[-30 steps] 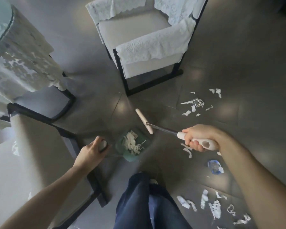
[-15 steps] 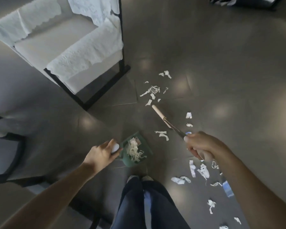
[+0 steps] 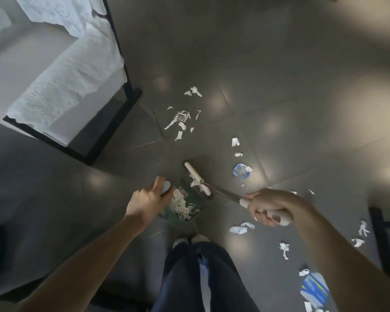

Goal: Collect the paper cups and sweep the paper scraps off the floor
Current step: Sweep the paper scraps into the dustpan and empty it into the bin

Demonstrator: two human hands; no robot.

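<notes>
Grey floor (image 3: pixel 279 64) everywhere — right hand (image 3: pixel 269 207) grips the broom (image 3: pixel 198 180) beside the green dustpan (image 3: pixel 185 206), left hand (image 3: pixel 148 199) holds the dustpan's handle.

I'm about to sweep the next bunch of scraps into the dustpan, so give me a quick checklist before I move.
1. Broom gripped: right hand holds its handle. Ok.
2. Dustpan steadied: left hand holds its handle. Ok.
3. Broom head at the pan's mouth: ok.
4. Pan has room: scraps already piled inside, depth cannot tell.
5. Floor clear: not ok, scraps near the chair and by the right arm.
6. Cups collected: not ok, blue crushed cup lies beyond the broom.
</notes>
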